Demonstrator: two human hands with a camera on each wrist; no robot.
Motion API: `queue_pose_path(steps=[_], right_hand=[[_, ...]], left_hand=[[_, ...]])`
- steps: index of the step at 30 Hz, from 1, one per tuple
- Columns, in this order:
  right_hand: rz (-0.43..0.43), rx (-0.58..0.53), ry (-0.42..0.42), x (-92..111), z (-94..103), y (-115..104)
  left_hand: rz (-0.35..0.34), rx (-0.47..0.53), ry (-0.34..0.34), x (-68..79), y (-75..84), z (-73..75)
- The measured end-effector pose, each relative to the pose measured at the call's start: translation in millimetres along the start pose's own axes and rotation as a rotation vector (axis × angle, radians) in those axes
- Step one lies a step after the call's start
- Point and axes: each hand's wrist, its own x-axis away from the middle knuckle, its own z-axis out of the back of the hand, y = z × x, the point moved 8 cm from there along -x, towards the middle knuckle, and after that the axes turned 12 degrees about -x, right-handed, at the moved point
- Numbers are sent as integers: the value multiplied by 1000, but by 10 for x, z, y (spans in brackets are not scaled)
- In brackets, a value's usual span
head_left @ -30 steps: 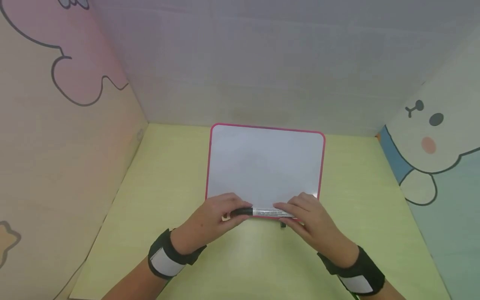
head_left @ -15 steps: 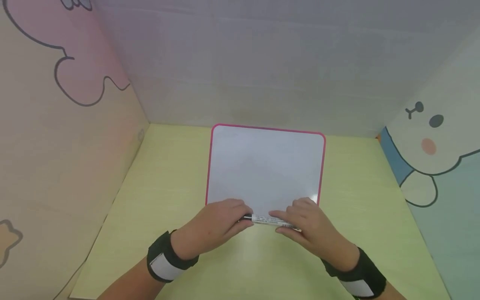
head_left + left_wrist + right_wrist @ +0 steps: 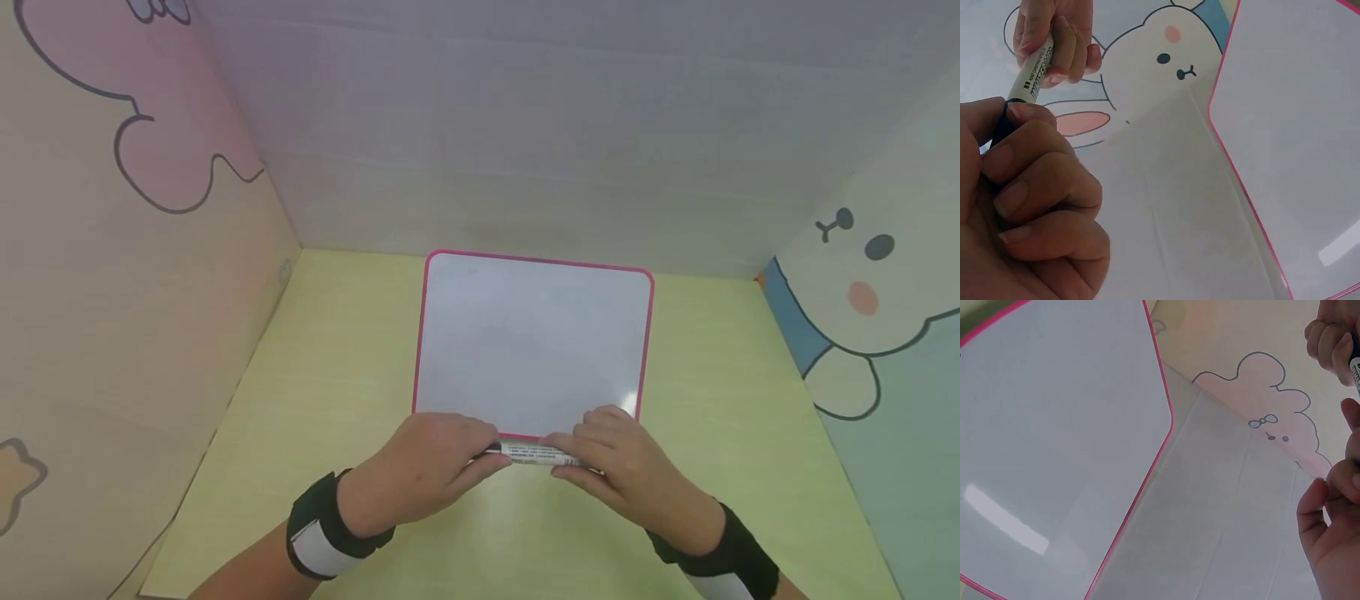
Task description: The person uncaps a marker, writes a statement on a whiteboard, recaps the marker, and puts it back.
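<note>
A whiteboard marker (image 3: 528,454) with a white printed barrel and a dark cap is held level between both hands, just below the near edge of a pink-rimmed whiteboard (image 3: 532,333). My left hand (image 3: 431,458) grips the cap end; in the left wrist view its fingers (image 3: 1047,194) curl round the dark cap, covering most of it. From the other side, my right hand (image 3: 615,458) pinches the barrel (image 3: 1035,72) between thumb and fingers. Seen from the right wrist, the marker (image 3: 1356,367) is only partly in frame at the right edge.
The board rests over a pale yellow-green table (image 3: 337,350), with a plain grey wall (image 3: 525,125) behind it. Side walls with cartoon drawings, a pink shape (image 3: 172,167) on the left and a white animal face (image 3: 847,292) on the right, bound the table.
Both hands have drawn the marker down toward the body, off the whiteboard's near edge. The left fingers now wrap further over the cap, leaving less of it visible.
</note>
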Motion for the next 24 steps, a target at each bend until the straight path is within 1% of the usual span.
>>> queue_pose_path(steps=[5, 7, 9, 10, 12, 16, 17, 19, 22, 24], right_hand=[[-38, 35, -19, 7, -12, 39], [-51, 41, -18, 7, -12, 49], [-42, 38, -11, 3, -6, 43], [-29, 35, -7, -1, -1, 32], [0, 25, -5, -8, 9, 7], [54, -24, -8, -21, 34, -36], [62, -41, -12, -22, 37, -42], [67, -78, -22, -20, 39, -51], [73, -117, -41, -14, 26, -68], [76, -134, -55, -3, 20, -81]], left_hand=[[17, -107, -87, -37, 60, -30], [39, -108, -123, -48, 69, -60], [71, -88, -155, -48, 62, -90], [79, -81, -161, -45, 62, -99], [73, -76, -156, -37, 77, -104], [11, -77, -107, -21, 142, -71], [2, -58, -110, -16, 154, -69], [6, 13, -163, -9, 157, -100], [46, 171, -298, 20, 141, -192], [86, 285, -386, 49, 130, -253]])
